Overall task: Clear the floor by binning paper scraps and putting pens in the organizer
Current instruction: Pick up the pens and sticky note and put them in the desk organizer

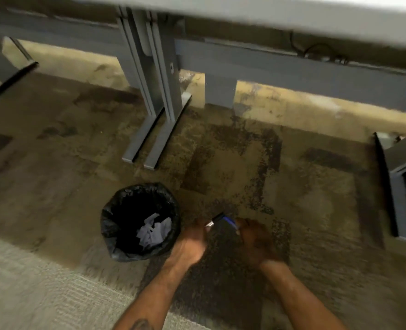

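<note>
Carpeted floor (233, 163) beneath desks; both hands (left (192, 241), right (256, 244)) pinch pens (221, 220) beside bin (116, 225) holding paper scraps (153, 231).

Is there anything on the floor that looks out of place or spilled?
Nothing stands out. The paper scraps lie inside the lined bin, which stands upright. The pens are off the carpet, between the left hand and right hand. The dark patches seem part of the carpet.

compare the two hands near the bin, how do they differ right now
The left hand sits right beside the bin; the right hand is farther from it. The left hand meets the pens at their silver-tipped end, the right hand at the blue end. Both are bare, low over the carpet, gripping the same pens.
</note>
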The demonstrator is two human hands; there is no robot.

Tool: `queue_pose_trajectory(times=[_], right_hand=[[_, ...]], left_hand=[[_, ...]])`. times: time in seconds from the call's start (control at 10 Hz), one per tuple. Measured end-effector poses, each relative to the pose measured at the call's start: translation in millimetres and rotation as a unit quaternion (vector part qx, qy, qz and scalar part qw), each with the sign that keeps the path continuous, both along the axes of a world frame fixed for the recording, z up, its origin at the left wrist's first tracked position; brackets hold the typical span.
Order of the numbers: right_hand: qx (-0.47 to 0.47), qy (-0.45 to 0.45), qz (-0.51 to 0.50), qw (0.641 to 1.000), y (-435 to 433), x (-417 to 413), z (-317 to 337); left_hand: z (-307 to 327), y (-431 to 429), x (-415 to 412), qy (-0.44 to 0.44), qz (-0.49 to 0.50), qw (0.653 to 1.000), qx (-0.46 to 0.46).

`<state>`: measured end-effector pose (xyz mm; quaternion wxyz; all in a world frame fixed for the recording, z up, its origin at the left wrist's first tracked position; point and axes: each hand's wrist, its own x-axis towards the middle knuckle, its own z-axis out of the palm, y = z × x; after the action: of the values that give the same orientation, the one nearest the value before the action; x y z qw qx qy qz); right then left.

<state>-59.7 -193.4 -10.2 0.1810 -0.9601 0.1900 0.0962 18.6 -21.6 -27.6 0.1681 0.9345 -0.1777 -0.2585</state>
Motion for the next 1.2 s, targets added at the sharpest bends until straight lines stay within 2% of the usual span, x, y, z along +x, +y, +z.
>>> queue_pose_trajectory(times=[0.1,0.2,0.3,0.4,0.5,0.7,0.9,1.2], right_hand=[[0.096,-0.057,-0.089,0.99,12.1,3.5,132.9],[-0.019,-0.003,0.045,0.999,23.5,-8.1,215.2],[-0.026,0.004,0.058,0.998,29.0,-9.9,296.5],[-0.034,-0.032,0.04,0.998,38.4,-11.6,374.9],[-0.023,-0.071,0.006,0.997,44.3,-7.7,444.0],[0.069,-0.2,-0.051,0.976,40.6,11.2,531.0],[0.137,-0.222,-0.083,0.962,12.6,69.1,563.7],[0.205,-0.224,-0.053,0.952,-39.3,185.8,569.1]], left_hand=[[112.0,13.7,-3.5,0.003,0.062,0.994,-0.092],[238.8,32.6,-1.5,-0.017,0.09,0.983,-0.157],[336.3,49.6,-5.1,-0.036,0.101,0.973,-0.202],[428.7,63.4,-7.0,-0.062,0.107,0.964,-0.235],[495.5,73.8,-1.7,-0.067,0.121,0.953,-0.271],[577.6,79.1,16.0,-0.033,0.166,0.91,-0.377],[607.7,52.6,59.4,-0.024,0.197,0.884,-0.423],[616.8,3.3,150.9,-0.049,0.26,0.842,-0.47]])
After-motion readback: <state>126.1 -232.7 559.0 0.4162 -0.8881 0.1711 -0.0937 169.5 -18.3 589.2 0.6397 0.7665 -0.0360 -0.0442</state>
